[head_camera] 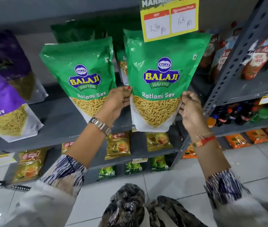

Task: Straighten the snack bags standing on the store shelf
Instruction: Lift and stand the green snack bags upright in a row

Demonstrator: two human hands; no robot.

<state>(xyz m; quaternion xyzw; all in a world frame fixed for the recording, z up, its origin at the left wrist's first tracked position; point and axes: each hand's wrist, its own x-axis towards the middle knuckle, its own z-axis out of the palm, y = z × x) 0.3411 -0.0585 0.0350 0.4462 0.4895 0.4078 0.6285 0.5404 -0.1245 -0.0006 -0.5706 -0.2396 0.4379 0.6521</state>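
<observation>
Grey store shelf (61, 128) carries green snack bags. We grip one green bag (161, 79) between both hands: left hand (118, 100) fingers pinch its left edge, right hand (189, 110) fingers its right edge. Second green bag (80, 74) stands just left of our left fingers.

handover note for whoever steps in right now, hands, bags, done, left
Left hand: gripping the left edge of the right green Ratlami Sev bag.
Right hand: gripping its right edge.
The bag is upright at the front of the grey shelf; whether its base rests there is unclear.
Left: release it; the left green bag and the purple bags lean.
</observation>
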